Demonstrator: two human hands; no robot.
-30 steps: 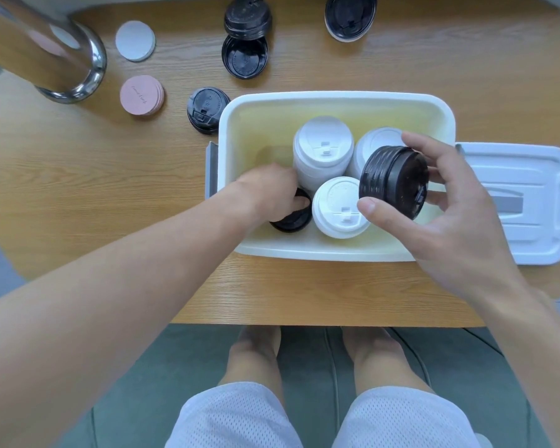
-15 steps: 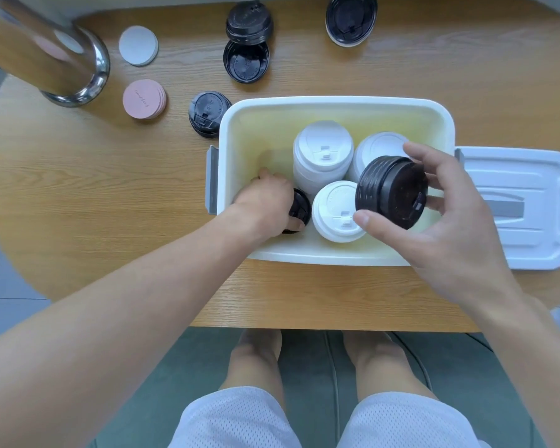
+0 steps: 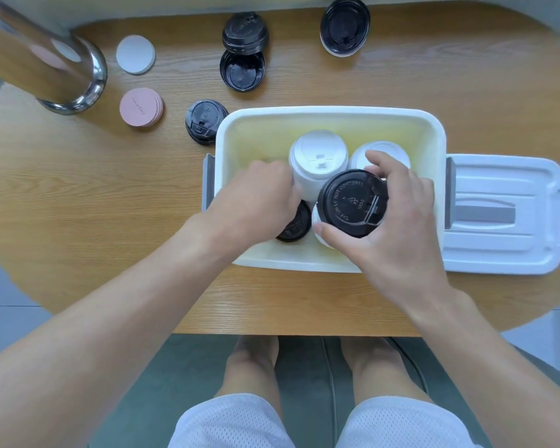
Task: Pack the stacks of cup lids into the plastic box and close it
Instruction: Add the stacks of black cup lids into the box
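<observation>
My right hand (image 3: 398, 227) grips a black lid stack (image 3: 351, 203) over the plastic box (image 3: 330, 119) on the desk (image 3: 94, 205), hiding a white stack beneath. My left hand (image 3: 256, 202) covers another black stack (image 3: 293, 223); its grip I cannot tell.

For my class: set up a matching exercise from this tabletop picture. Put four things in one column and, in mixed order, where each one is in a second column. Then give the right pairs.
Things
1. black lid stack
2. box lid
3. pink discs
4. tall white lid stack

Places
A. on the table, right of the plastic box
B. standing inside the box, at its middle
C. held in the right hand above the box
D. on the table, beside the metal cylinder

Pairs: 1-C, 2-A, 3-D, 4-B
</observation>
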